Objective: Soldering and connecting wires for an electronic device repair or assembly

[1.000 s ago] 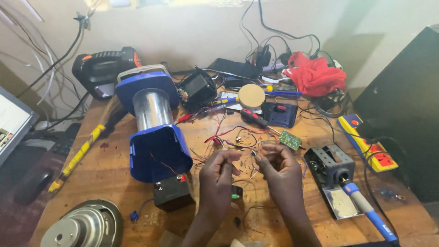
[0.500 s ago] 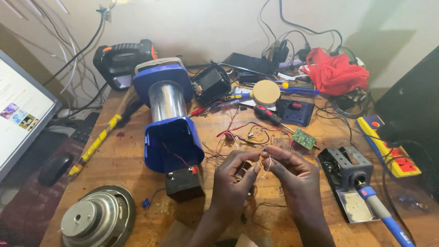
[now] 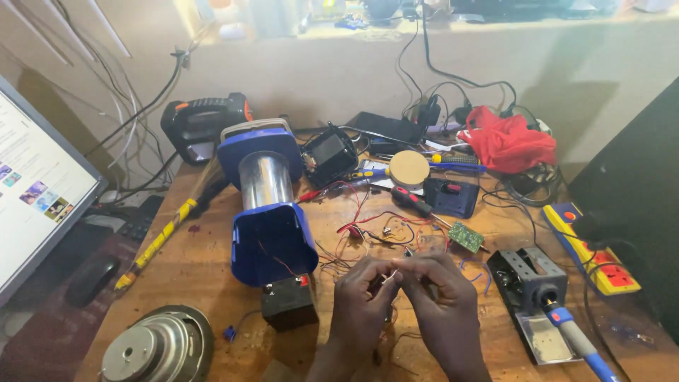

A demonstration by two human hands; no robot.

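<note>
At lower centre of the frame, a thin pale wire (image 3: 391, 276) is pinched between the fingertips of the left hand (image 3: 361, 301) and the right hand (image 3: 442, 304), both grips closed on it above the wooden tabletop (image 3: 205, 276). A blue lantern housing (image 3: 269, 212) lies just left; a soldering iron (image 3: 566, 332) rests at lower right.
</note>
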